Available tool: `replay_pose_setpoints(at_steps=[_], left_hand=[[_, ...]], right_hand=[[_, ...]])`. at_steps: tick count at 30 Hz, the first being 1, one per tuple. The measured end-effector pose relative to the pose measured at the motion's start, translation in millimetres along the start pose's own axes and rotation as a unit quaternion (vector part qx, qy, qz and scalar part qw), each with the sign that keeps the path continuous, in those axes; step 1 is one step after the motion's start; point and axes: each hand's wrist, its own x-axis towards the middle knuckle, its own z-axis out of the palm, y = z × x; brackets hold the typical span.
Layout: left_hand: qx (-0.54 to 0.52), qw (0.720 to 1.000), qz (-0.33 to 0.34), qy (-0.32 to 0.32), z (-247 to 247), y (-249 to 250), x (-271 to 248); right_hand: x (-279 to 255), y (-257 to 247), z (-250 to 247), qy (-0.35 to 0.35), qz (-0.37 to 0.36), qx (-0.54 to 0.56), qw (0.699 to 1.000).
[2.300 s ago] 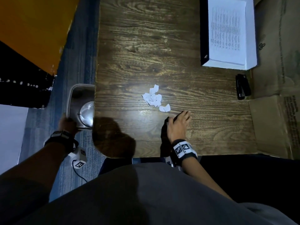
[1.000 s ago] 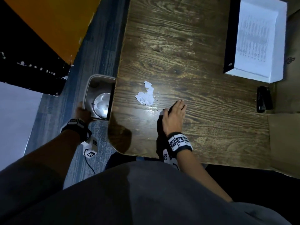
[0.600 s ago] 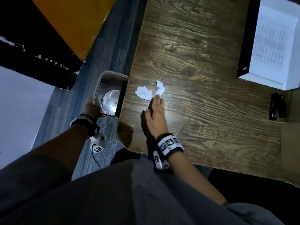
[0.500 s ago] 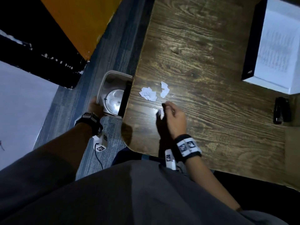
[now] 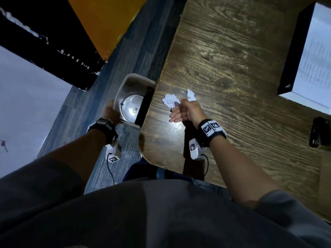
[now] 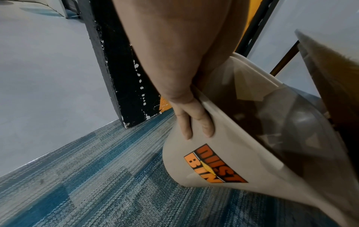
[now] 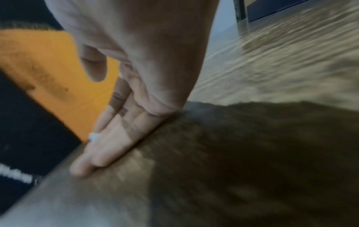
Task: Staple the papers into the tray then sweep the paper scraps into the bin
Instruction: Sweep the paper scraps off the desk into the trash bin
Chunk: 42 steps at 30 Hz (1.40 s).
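The small white torn paper scraps [image 5: 171,101] lie clustered on the dark wood-grain table [image 5: 232,72], near its left edge. Just beside them, on the near side, the right hand [image 5: 185,111] is held edge-down, fingers straight, gripping nothing. Past the edge, the tilted beige plastic dust bin [image 5: 132,82] is gripped at its rim by the left hand [image 6: 191,118].

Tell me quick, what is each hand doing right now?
Left hand: grips the rim of the bin, held beside the table edge.
Right hand: open, fingers straight, edge-on behind the paper scraps, holding nothing.
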Motion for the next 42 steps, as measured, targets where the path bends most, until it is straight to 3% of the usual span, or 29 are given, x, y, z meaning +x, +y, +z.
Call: replay_pose_setpoints(at_steps=[3,5,8,10,12,14,21,24,27,30,36,42], left_hand=[[0.024,1.0,0.004,0.008,3,4,-1],[0.08,0.996,0.019,0.029,1,3,4],[0.1,0.994,0.009,0.04,-4,-1,12],[0.09,0.995,0.006,0.046,-4,0,15],[0.093,0.995,-0.001,0.04,-3,11,8],[0.088,0.996,0.0,0.033,0,25,-3],[0.07,0.997,-0.011,0.038,-4,28,-6],[0.068,0.997,-0.016,0.034,-9,23,0],[0.044,0.999,-0.028,0.013,-8,24,1],[0.037,0.999,-0.027,0.009,-8,33,-4],[0.076,0.997,-0.032,0.014,-8,24,2],[0.057,0.997,-0.051,-0.007,-6,52,-15]], right_hand=[[-1,-13,4,0.055,-0.068,0.083,0.993],[-9,-12,-6,0.145,-0.134,0.089,0.976],[-22,6,-27,0.299,-0.172,-0.003,0.939],[-21,20,-30,0.325,-0.136,-0.132,0.927],[-10,29,-21,0.324,-0.089,-0.282,0.898],[0,31,0,0.311,-0.063,-0.338,0.886],[10,18,63,0.195,-0.126,-0.346,0.909],[5,19,40,0.245,-0.173,-0.307,0.903],[1,24,2,0.32,-0.126,-0.321,0.882],[5,30,-6,0.328,-0.031,-0.371,0.868],[26,23,72,0.254,-0.078,-0.396,0.879],[32,20,125,0.175,-0.122,-0.452,0.866]])
